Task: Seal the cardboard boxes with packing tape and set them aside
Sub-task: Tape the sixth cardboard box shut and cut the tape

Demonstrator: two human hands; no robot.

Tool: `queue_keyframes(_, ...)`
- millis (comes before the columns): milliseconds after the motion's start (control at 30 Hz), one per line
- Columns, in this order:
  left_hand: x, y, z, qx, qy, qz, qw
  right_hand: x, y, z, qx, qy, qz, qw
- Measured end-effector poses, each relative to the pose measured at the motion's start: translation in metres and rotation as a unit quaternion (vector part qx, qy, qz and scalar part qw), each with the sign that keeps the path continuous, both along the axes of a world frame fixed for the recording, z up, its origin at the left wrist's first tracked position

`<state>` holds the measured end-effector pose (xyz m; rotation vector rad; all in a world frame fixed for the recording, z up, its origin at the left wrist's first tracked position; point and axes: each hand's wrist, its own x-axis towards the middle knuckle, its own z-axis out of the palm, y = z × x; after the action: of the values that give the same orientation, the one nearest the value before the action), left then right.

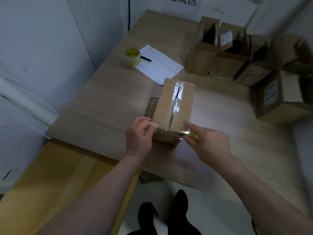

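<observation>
Wooden table (105, 92) | box (174, 106) – glossy-taped seam | left hand (139, 133) pinches tape | right hand (208, 141) – grips roll (194, 135)

Boxes (174, 107), paper (159, 65) on table (105, 102)

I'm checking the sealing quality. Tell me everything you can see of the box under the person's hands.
The brown cardboard box lies on the wooden table, its long side running away from the person. Shiny clear tape runs along its top centre seam, and another strip crosses the near edge. The left hand pinches the near left corner; the right hand, holding a yellowish tape roll, touches the near right corner.
</observation>
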<state>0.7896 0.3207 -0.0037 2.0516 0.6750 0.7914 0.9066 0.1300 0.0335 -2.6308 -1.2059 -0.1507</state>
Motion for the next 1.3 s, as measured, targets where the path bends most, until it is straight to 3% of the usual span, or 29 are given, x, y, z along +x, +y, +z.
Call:
queue_keyframes(200,0.001,0.0,-0.004,-0.03,-0.01,0.012,0.999,0.005,0.006,-0.009,-0.006,-0.047,0.025,0.999)
queue_keyframes(400,0.002,-0.001,-0.009,-0.123,0.004,0.06,0.991,0.008,0.009,-0.023,0.016,-0.061,0.038,0.997)
queue_keyframes(500,0.01,-0.002,-0.006,-0.241,0.002,0.126,0.962,0.009,0.009,-0.028,0.031,-0.049,0.048,0.997)
queue_keyframes(633,0.022,0.0,-0.003,-0.412,-0.049,0.137,0.9,0.015,0.013,-0.028,0.022,-0.05,0.041,0.998)
queue_keyframes(667,0.025,0.001,-0.002,-0.39,-0.04,0.141,0.909,0.016,0.014,-0.028,0.023,-0.053,0.041,0.998)
queue_keyframes(700,0.027,0.002,0.0,-0.294,-0.015,0.135,0.946,0.017,0.013,-0.029,0.025,-0.055,0.043,0.997)
queue_keyframes(733,0.031,0.002,0.002,-0.143,0.011,0.105,0.984,0.017,0.012,-0.029,0.029,-0.054,0.047,0.997)
queue_keyframes(767,0.036,0.002,0.004,0.013,0.035,0.037,0.999,0.017,0.011,-0.03,0.033,-0.055,0.05,0.997)
queue_keyframes(800,0.043,0.001,0.005,0.142,0.062,-0.051,0.987,0.017,0.011,-0.031,0.038,-0.056,0.053,0.996)
queue_keyframes(867,0.058,0.003,0.001,0.303,0.128,-0.197,0.924,0.016,0.013,-0.03,0.048,-0.048,0.062,0.996)
queue_keyframes(933,0.065,0.009,-0.008,0.359,0.2,-0.272,0.87,0.018,0.014,-0.027,0.053,-0.043,0.063,0.996)
queue_keyframes(1033,0.068,0.018,-0.012,0.389,0.274,-0.308,0.824,0.026,0.009,-0.024,0.046,0.022,0.071,0.996)
queue_keyframes(1300,0.071,0.005,0.012,0.398,0.319,-0.333,0.793,0.052,-0.041,-0.026,0.067,0.297,0.092,0.948)
